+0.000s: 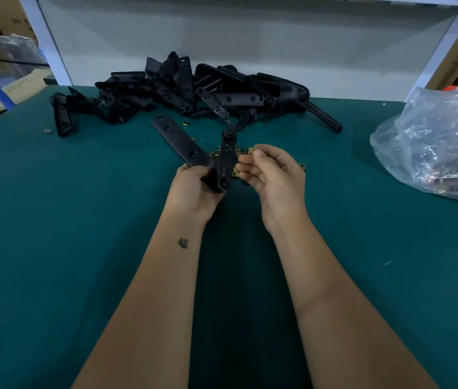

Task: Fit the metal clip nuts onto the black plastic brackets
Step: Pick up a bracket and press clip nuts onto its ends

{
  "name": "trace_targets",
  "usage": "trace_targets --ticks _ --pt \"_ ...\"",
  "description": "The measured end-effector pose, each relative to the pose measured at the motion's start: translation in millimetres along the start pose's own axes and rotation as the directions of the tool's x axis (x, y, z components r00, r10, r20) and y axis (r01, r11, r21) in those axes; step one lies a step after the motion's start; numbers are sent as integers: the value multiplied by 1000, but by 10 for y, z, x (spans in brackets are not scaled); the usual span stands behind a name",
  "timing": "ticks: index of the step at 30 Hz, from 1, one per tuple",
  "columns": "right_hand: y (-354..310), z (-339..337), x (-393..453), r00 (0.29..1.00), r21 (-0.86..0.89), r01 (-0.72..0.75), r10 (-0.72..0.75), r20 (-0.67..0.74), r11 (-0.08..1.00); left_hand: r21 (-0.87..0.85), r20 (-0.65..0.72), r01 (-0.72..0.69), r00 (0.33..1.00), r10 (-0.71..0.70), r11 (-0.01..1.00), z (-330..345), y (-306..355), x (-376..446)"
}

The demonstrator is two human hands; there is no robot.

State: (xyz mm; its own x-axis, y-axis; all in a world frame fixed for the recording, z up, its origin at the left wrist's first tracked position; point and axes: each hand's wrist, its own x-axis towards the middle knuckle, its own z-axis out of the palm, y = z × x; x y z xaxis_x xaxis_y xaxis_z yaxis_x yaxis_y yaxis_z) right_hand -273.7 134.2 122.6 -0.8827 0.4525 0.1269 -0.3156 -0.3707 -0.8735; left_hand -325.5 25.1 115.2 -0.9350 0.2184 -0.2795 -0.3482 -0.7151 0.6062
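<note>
My left hand (pixel 194 189) grips a black plastic bracket (pixel 183 141) at its bend, above the green table. One arm of the bracket points up and left, the other stands nearly upright. My right hand (pixel 272 175) is just right of the upright arm, its fingers curled, pinching a brass-coloured clip nut (pixel 250 150) between thumb and forefinger. A second clip nut (pixel 235 173) shows at the bracket's edge by my fingertips. Several loose clip nuts (pixel 216 153) lie on the table behind the bracket, partly hidden.
A heap of black brackets (pixel 183 91) lies along the far side of the green table (pixel 81 220). A clear plastic bag (pixel 435 147) with more clip nuts sits at the right. A stray nut (pixel 47 131) lies far left. Cardboard boxes stand beyond the table.
</note>
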Motion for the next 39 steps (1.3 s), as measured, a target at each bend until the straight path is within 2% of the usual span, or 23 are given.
trace_targets --ticks 4,17,25,28,30,34,39 --pt "-18 -1 -4 998 53 -12 9 56 999 -39 -11 33 999 -34 999 1 6 0" --pt "-19 3 -9 996 -54 32 -28 88 998 7 13 16 1000 -16 1000 2 14 -41" --pt "-1 24 -3 994 -93 -41 50 93 995 108 84 -4 996 -5 994 3 4 -37" --pt "-11 26 -2 989 -21 -105 106 100 994 161 107 -51 994 33 986 14 0 -57" --pt "-15 23 2 984 25 -146 143 105 989 152 107 -64 993 48 986 14 -3 -68" --pt "-4 30 2 972 12 -193 189 141 981 120 128 -80 990 64 990 21 -14 -94" --pt "15 59 -5 969 84 -229 218 118 970 132 152 -114 984 93 985 34 -32 -105"
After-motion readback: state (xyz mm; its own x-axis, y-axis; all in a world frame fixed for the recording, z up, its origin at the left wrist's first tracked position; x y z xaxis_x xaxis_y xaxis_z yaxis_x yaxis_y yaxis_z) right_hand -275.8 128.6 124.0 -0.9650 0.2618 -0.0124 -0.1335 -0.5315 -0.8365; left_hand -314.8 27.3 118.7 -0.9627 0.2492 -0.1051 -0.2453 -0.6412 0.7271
